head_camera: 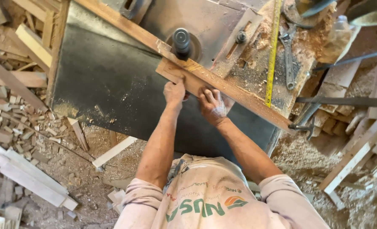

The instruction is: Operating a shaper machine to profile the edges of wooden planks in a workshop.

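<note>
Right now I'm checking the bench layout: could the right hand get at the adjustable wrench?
Probably yes: the right hand lies near the adjustable wrench, with only the low wooden strip and yellow tape measure between.
</note>
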